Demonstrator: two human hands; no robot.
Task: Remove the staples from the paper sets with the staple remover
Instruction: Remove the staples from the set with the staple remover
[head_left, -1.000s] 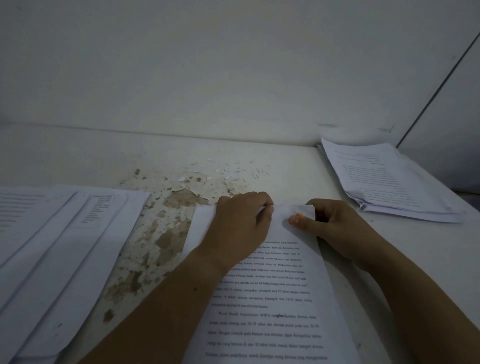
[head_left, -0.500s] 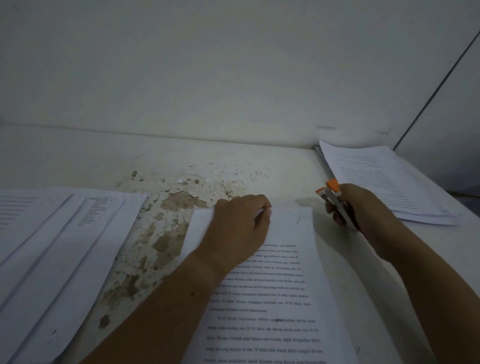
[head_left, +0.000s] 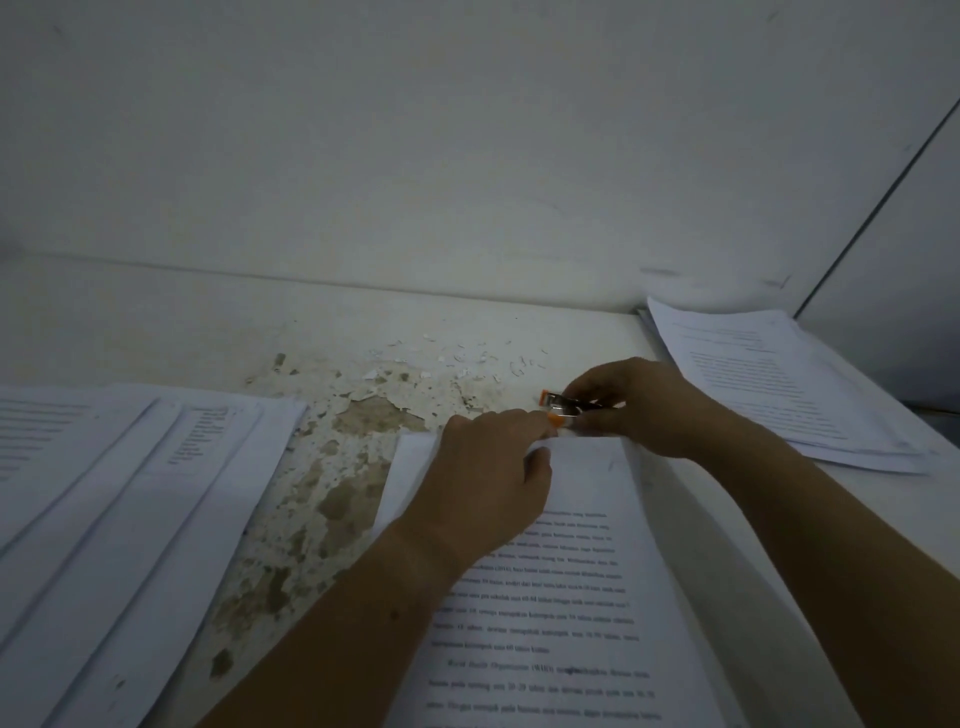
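Note:
A printed paper set (head_left: 582, 597) lies in front of me on the white table. My left hand (head_left: 483, 478) rests on its upper part, fingers curled at the top edge and pinching the paper there. My right hand (head_left: 644, 410) grips an orange and metal staple remover (head_left: 563, 408), held sideways just above the set's top edge, its orange tip beside my left fingertips. A short dark mark (head_left: 611, 464) shows near the top of the page; the staple itself I cannot make out.
A stack of printed sheets (head_left: 779, 384) lies at the right by the wall corner. Several overlapping papers (head_left: 119, 514) spread over the left side. The table top (head_left: 332, 467) between them is peeled and stained, with paint flakes and small bent staples (head_left: 519, 364) near the wall.
My right hand went right, lifted the staple remover near the right stack, and has now brought it left to the top edge of the set. My left hand stayed on the paper.

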